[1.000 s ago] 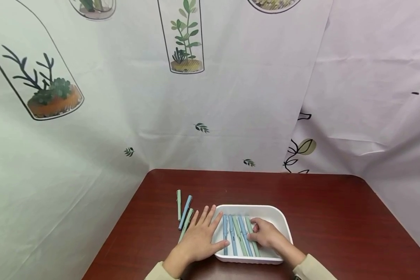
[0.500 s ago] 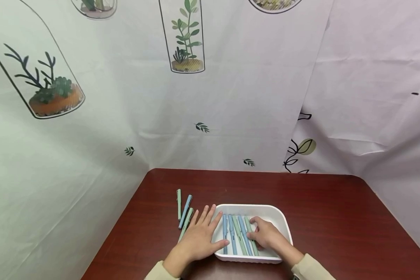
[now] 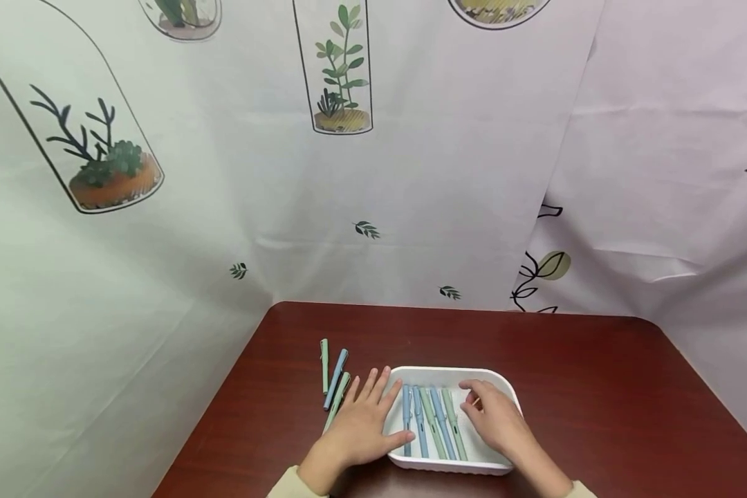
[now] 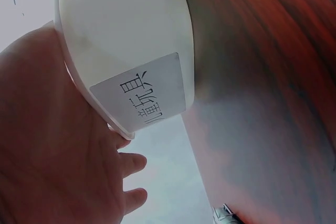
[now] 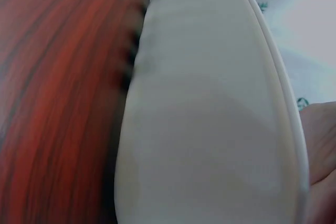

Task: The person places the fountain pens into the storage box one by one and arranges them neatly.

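A white plastic tray (image 3: 484,462) sits near the table's front edge with several blue and green pens side by side inside. My left hand (image 3: 362,423) lies across its left rim, fingers spread, thumb reaching over the leftmost blue pen (image 3: 407,415). Over the right part of the tray is my right hand (image 3: 496,422), its fingers loosely bent and holding nothing. Just left of it lies the rightmost green pen (image 3: 454,425), apart from the fingertips. In the left wrist view, the tray's outer wall carries a white label (image 4: 144,93) with printed characters.
Left of the tray, a green pen (image 3: 324,366), a blue pen (image 3: 336,379) and another green pen (image 3: 338,401) lie on the dark red table (image 3: 585,387); my left hand is close to the last. A white printed cloth (image 3: 436,194) hangs behind the table.
My right hand has let go of the rightmost green pen and moved right, away from it. The left hand stays on the tray rim. The whole view has shifted slightly.
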A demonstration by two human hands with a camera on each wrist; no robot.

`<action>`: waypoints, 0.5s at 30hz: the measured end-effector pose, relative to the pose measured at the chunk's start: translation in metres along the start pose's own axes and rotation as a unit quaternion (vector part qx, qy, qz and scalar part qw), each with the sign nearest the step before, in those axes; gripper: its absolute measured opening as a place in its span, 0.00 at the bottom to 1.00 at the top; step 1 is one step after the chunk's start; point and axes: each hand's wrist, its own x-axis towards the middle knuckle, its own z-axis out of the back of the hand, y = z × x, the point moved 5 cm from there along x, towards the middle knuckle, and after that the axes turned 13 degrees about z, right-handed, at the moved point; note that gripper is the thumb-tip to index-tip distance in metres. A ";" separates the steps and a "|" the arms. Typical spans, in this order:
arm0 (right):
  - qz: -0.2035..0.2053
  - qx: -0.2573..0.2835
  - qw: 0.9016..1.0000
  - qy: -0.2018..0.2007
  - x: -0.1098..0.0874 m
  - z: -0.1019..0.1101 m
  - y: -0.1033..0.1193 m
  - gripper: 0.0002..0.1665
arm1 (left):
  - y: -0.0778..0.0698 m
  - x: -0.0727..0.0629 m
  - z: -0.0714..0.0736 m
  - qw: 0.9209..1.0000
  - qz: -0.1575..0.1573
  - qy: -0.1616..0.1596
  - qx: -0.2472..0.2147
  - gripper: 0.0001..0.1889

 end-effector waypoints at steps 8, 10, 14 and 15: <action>0.118 -0.106 0.985 -0.064 -0.022 0.025 -0.010 0.28 | -0.001 -0.001 0.004 1.000 -0.003 0.005 -0.008 0.47; 0.120 -0.117 0.985 -0.049 -0.030 0.026 -0.016 0.32 | -0.002 -0.001 0.005 1.000 -0.002 0.003 -0.009 0.47; 0.108 -0.120 0.987 -0.010 -0.044 0.026 -0.024 0.38 | -0.001 0.001 0.002 1.000 0.005 0.007 -0.004 0.47; 0.105 -0.122 0.987 0.000 -0.047 0.025 -0.026 0.39 | -0.001 0.001 0.001 1.000 0.005 0.009 -0.005 0.47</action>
